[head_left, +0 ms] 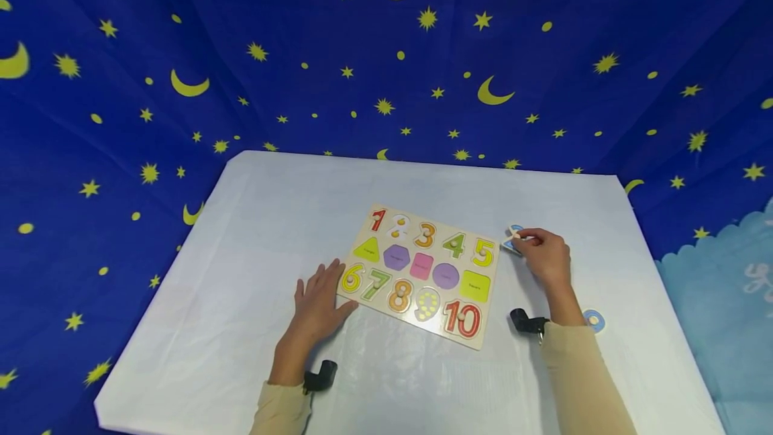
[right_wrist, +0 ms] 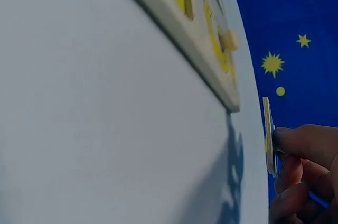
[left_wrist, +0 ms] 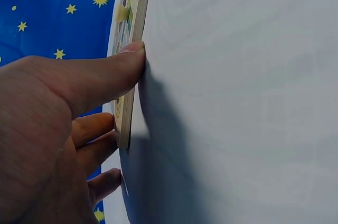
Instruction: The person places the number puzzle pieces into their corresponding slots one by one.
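A wooden number puzzle board (head_left: 443,228) lies at a slant on the white table, most of its knobbed number pieces in place. The slots of the 2 (head_left: 398,227) and the 9 (head_left: 427,304) show printed pictures and hold no piece. My left hand (head_left: 317,304) rests at the board's near left corner, thumb against the front edge, fingers fairly straight along the left side. Just right of the board, my right hand (head_left: 546,257) pinches a blue number piece (head_left: 508,244), seen edge-on as a thin wooden piece (right_wrist: 268,137) in the right wrist view. Fingers partly cover its shape.
Beside the right sleeve lies another blue knobbed piece (head_left: 594,321), partly hidden by the arm. Black wrist cameras (head_left: 321,376) stick out from both wrists. A blue star-and-moon cloth (head_left: 386,79) hangs behind the white table (head_left: 272,207).
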The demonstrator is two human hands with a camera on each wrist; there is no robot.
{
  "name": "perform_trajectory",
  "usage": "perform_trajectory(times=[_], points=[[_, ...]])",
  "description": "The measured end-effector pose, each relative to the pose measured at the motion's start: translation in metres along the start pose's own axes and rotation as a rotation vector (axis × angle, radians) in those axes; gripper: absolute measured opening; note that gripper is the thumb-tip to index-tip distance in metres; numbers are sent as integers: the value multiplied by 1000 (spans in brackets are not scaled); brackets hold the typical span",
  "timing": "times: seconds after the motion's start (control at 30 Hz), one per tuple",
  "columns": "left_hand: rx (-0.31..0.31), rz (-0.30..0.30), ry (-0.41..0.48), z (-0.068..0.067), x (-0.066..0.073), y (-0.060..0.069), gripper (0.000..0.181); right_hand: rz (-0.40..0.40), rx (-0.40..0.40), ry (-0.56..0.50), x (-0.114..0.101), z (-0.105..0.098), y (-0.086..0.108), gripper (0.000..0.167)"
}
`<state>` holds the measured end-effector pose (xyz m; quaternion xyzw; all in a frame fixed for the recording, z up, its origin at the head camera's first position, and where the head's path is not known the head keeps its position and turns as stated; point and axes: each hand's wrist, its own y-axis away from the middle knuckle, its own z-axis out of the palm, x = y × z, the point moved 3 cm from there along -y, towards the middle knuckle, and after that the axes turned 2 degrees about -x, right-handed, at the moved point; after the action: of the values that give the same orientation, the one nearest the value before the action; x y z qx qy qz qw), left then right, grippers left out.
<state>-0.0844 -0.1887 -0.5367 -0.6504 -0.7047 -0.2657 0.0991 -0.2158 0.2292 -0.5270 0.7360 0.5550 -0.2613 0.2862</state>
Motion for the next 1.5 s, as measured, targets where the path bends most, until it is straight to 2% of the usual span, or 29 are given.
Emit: perform_trajectory(times=[0.33,0.6,0.87,0.93,1.03,1.27,1.5], points=[[-5,-6,5,1,-1,0,84,-76,20,0,-14,5,2,30],[-9,-20,12,2,-2,2,84,-105,7,-37,-26,19,4,30],[0,-12,19,2,-1,2,84,-103,-15,-66,-39,27,7,27],[4,-10,18,2,-1,1,83,-123,-22,-79,-41,28,7,30],[3,-8,15,1,0,1,83,-143,-7,-68,-36,35,2,28],[8,-7,9,0,-1,1,83,-211,47,-14,0,68,-28,24],[9,-5,11,0,0,0,84,-220,48,-33,2,76,-30,22]])
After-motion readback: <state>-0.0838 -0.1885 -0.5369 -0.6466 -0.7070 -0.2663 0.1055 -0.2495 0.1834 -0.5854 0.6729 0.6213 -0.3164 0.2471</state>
